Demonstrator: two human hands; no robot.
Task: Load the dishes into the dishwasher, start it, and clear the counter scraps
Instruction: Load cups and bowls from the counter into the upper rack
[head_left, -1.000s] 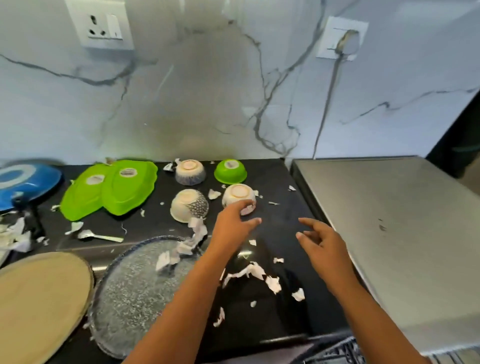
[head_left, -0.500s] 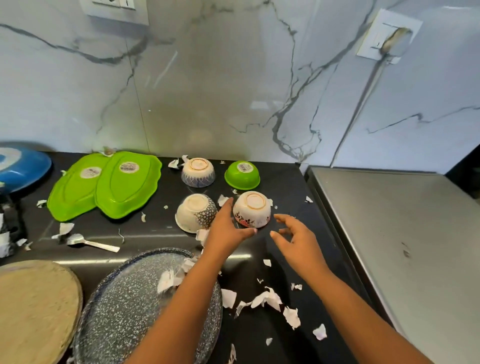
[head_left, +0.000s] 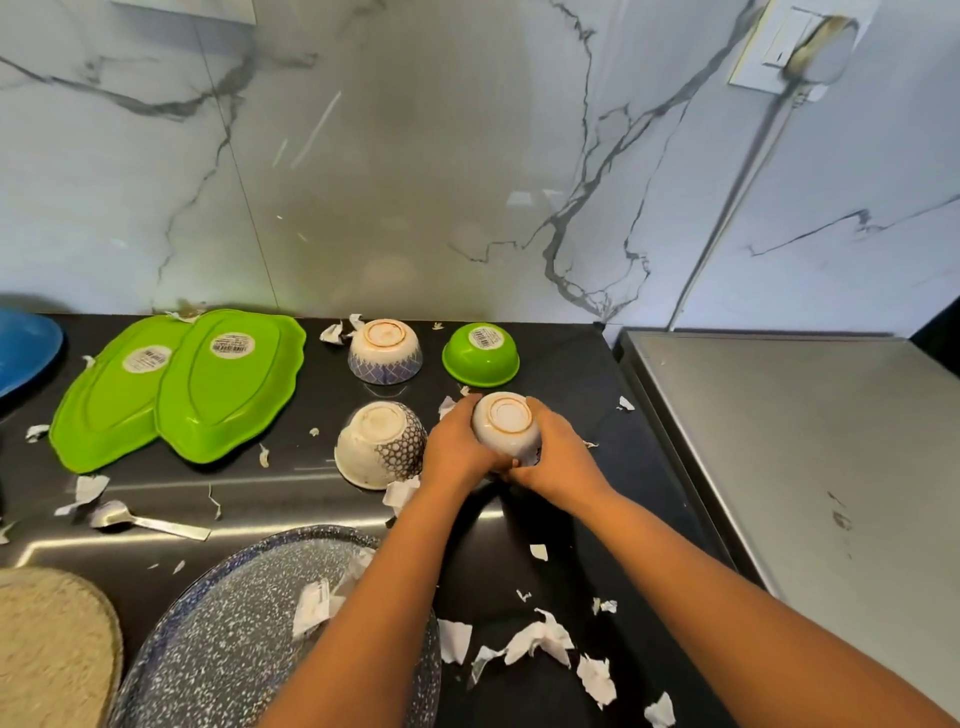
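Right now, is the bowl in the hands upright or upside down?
Upside down: the bowl shows its foot ring on top; left hand and right hand grip its sides.

Blue plate (head_left: 23, 349) partly off-frame left.

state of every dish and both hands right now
white bowl, upside down, gripped between both hands
left hand, holds the white bowl's left side
right hand, holds its right side
dotted bowl, upside down
blue-patterned bowl, upside down
green bowl, upside down
green trays, upside down, overlapping
spoon, lying flat
speckled plate, paper scraps on it
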